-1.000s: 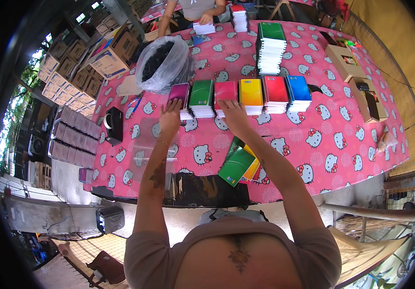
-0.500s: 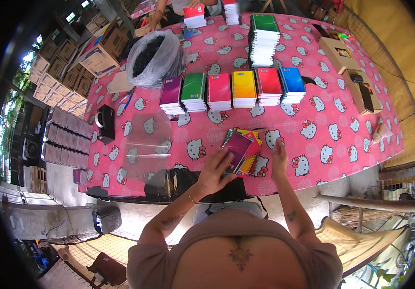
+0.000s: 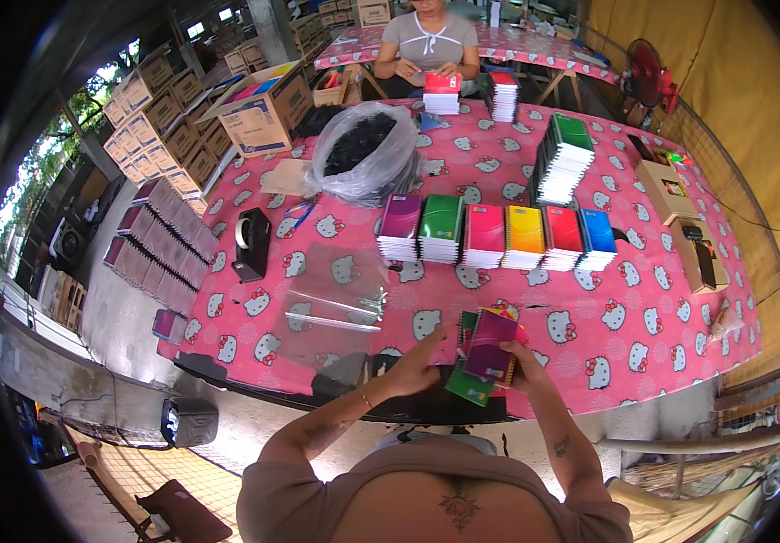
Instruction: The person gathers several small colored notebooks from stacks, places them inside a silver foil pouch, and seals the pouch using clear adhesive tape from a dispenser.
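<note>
My right hand (image 3: 526, 367) grips a loose fan of small spiral notebooks from the right side, thumb on top. Uppermost is a purple notebook (image 3: 491, 346); a green notebook (image 3: 470, 387) sticks out below it, with red and yellow edges at the right. To the left of this bunch, my left hand (image 3: 415, 367) has its fingers stretched out and holds nothing that I can see. Beyond my hands stands a row of notebook stacks: purple (image 3: 401, 217), green (image 3: 441, 217), pink (image 3: 484, 226), yellow (image 3: 524, 226), red (image 3: 562, 228) and blue (image 3: 597, 230).
Clear plastic sheets (image 3: 331, 308) lie left, near a black tape dispenser (image 3: 251, 244). Farther back are a bag of black pieces (image 3: 363, 149), a carton (image 3: 263, 109) and a tall green-topped stack (image 3: 564, 163). Across the table sits a person (image 3: 428, 45). Open boxes (image 3: 666, 190) line the right.
The view has tilted up, showing more of the person opposite. The right hand has closed on the notebooks, which are now fanned differently with green showing. The left hand has come off them.
</note>
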### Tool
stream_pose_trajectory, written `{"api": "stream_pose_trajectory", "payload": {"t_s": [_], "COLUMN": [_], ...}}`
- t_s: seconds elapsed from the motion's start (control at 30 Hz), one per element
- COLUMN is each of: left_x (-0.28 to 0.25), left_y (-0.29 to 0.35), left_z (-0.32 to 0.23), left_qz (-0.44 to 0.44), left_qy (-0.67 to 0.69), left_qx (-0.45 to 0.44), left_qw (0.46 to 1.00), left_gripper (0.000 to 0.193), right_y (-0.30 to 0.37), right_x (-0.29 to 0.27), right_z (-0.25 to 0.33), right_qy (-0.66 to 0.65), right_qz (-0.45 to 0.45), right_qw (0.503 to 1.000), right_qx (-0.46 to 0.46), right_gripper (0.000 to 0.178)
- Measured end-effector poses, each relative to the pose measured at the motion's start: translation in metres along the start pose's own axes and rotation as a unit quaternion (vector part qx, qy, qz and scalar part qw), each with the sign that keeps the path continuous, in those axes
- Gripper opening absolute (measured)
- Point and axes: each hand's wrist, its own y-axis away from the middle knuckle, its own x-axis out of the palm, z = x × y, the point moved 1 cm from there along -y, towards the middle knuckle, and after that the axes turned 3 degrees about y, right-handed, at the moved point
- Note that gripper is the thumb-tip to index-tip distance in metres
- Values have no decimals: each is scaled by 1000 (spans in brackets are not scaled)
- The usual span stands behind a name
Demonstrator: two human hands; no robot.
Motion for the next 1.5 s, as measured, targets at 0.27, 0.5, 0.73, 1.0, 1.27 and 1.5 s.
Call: {"api": "stream_pose_trajectory", "payload": {"t_s": [0.27, 0.5, 0.73, 1.0, 1.27, 1.5], "left_x": [-39, -46, -13, -23, -22, -28], "left_y": [37, 38, 26, 18, 23, 29], "left_z": [-51, -3, 58, 39, 37, 14], "left_qz": [91, 60, 22, 21, 61, 85], "left_qy": [-307, 159, 127, 133, 63, -38], "left_qx": [367, 90, 179, 186, 67, 20], "left_qw": [874, 981, 975, 973, 994, 995], "left_gripper": [82, 88, 110, 106, 100, 96], "right_y": [9, 23, -24, -20, -15, -16], "right_x": [65, 103, 84, 102, 64, 65], "right_z": [-57, -90, -144, -112, -113, -107], "right_qy": [77, 228, 241, 295, 366, 402], "right_qz": [-53, 12, -79, -58, -41, -29], "right_qw": [994, 894, 855, 820, 813, 832], "right_qx": [63, -387, -453, -487, -451, -382], "right_gripper": [51, 107, 118, 109, 87, 88]}}
